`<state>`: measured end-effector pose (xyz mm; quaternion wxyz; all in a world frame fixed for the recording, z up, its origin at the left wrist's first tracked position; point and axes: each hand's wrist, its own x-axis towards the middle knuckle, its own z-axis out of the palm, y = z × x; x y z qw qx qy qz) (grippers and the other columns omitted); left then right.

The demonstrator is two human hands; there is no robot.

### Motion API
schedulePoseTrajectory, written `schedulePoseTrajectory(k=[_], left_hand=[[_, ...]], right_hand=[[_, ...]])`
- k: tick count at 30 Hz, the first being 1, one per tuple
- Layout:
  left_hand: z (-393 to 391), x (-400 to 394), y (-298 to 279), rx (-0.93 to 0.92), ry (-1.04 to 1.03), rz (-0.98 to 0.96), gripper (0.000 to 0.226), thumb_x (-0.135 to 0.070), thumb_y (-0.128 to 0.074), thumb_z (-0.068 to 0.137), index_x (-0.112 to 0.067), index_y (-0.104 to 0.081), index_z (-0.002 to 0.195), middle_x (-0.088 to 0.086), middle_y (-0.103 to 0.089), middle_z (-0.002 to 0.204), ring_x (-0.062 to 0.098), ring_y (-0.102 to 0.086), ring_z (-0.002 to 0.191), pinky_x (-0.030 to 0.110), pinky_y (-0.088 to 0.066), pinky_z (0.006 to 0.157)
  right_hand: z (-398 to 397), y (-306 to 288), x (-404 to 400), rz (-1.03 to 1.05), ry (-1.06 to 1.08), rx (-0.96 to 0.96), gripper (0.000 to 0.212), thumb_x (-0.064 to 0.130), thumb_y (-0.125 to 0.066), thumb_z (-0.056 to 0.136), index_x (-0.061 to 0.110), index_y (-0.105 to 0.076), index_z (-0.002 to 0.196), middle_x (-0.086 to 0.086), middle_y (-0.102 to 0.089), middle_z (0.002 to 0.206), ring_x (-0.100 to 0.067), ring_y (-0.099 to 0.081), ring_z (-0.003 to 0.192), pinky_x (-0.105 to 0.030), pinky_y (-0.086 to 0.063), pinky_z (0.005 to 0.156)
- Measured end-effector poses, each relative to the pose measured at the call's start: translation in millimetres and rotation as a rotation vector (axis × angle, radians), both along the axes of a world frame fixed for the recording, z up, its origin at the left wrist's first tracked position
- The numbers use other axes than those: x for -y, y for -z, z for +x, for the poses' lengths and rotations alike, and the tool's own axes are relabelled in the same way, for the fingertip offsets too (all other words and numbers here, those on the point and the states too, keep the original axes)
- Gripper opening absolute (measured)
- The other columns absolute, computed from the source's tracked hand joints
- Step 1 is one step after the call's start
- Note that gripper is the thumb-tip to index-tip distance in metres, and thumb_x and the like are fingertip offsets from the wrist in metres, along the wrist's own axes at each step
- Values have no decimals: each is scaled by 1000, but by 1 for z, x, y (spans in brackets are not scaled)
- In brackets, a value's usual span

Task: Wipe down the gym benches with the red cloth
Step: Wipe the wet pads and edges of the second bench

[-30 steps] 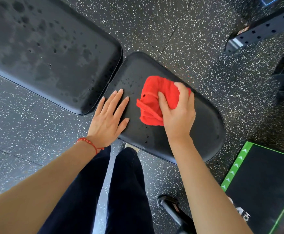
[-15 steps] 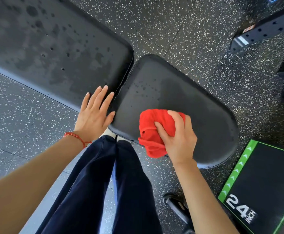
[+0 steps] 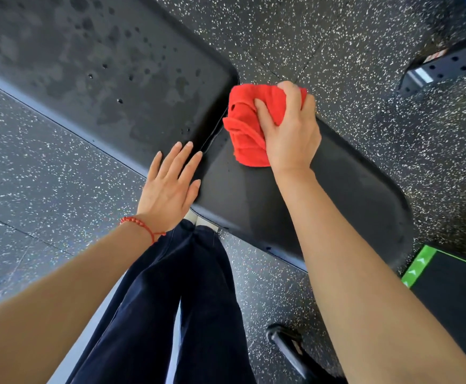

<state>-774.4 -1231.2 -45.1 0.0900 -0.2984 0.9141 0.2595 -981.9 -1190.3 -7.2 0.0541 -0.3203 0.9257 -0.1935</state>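
Note:
A black gym bench has two pads. The long back pad (image 3: 93, 65) at the upper left is spotted with droplets. The shorter seat pad (image 3: 350, 195) lies to its right. My right hand (image 3: 290, 128) grips a bunched red cloth (image 3: 247, 126) and presses it on the seat pad's far end, beside the gap between the pads. My left hand (image 3: 170, 184) lies flat with straight fingers across the near corner of the back pad and the seat pad's edge. A red bracelet is on that wrist.
Speckled black rubber floor (image 3: 32, 167) surrounds the bench. A black box with green edging (image 3: 453, 286) stands at the lower right. A perforated black rack beam (image 3: 447, 67) lies at the upper right. My dark trouser legs (image 3: 170, 314) stand against the bench.
My right hand has slid the red cloth from the seat pad's near edge up to its far end by the gap. My left hand stays flat at the pads' junction.

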Motion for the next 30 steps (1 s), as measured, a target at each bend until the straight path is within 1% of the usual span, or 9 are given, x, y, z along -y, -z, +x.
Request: schedulePoseTrajectory(k=[3, 5, 9, 12, 15, 18, 22, 26, 30], left_hand=[[1, -4, -2, 10, -32, 4, 55, -30, -27, 93, 0, -42, 137, 19, -37, 145, 37, -31, 135, 55, -23, 108], [4, -7, -3, 22, -42, -1, 57, -33, -26, 93, 0, -40, 138, 18, -36, 145, 36, -30, 136, 55, -21, 108], [13, -15, -7, 42, -45, -4, 61, -37, -23, 92, -1, -38, 139, 17, -35, 147, 34, -28, 137, 54, -18, 110], [24, -21, -11, 54, -85, -9, 62, -39, -22, 92, -3, -37, 141, 15, -32, 149, 32, -24, 139, 53, -15, 111], [34, -23, -16, 53, -100, -20, 61, -38, -25, 92, -3, -38, 140, 15, -33, 148, 33, -25, 138, 54, -17, 110], [42, -19, -19, 67, -82, -39, 60, -37, -26, 92, -3, -40, 139, 16, -35, 147, 33, -28, 137, 54, -20, 109], [46, -8, -21, 69, -91, -61, 61, -38, -27, 91, -4, -39, 140, 15, -34, 148, 31, -27, 138, 54, -20, 109], [42, 4, -24, 41, -115, -57, 61, -39, -26, 91, -6, -37, 141, 12, -31, 150, 28, -23, 139, 52, -18, 110], [38, 25, -24, -1, -97, -39, 60, -38, -27, 91, -5, -38, 140, 13, -32, 149, 29, -24, 139, 52, -18, 110]], right_hand=[[8, -2, -8, -3, 12, 26, 46, 47, -56, 85, 18, -54, 121, -12, -57, 107, -31, -58, 92, -37, -42, 64], [20, -5, -16, -32, 20, 57, 46, 44, -59, 84, 16, -55, 120, -14, -58, 104, -33, -58, 89, -37, -43, 63], [48, -9, -33, -42, -36, 89, 43, 40, -64, 82, 14, -59, 115, -16, -58, 97, -38, -60, 80, -38, -45, 55], [68, -12, -47, -64, -114, 98, 39, 36, -68, 80, 11, -62, 109, -18, -58, 88, -38, -60, 70, -36, -45, 48], [81, -13, -62, -77, -145, 79, 36, 33, -71, 77, 9, -64, 104, -18, -58, 81, -36, -59, 62, -31, -44, 43], [91, -14, -73, -86, -157, 66, 35, 33, -72, 76, 10, -65, 101, -16, -58, 79, -35, -59, 60, -31, -46, 43], [99, -19, -75, -101, -110, 106, 35, 32, -73, 76, 10, -64, 102, -16, -58, 81, -35, -60, 62, -33, -48, 46], [101, -25, -68, -127, -38, 198, 36, 32, -73, 76, 12, -62, 105, -15, -59, 88, -36, -61, 70, -37, -50, 55], [111, -33, -52, -192, 72, 236, 37, 32, -72, 76, 12, -63, 106, -13, -60, 92, -33, -62, 76, -38, -52, 63]])
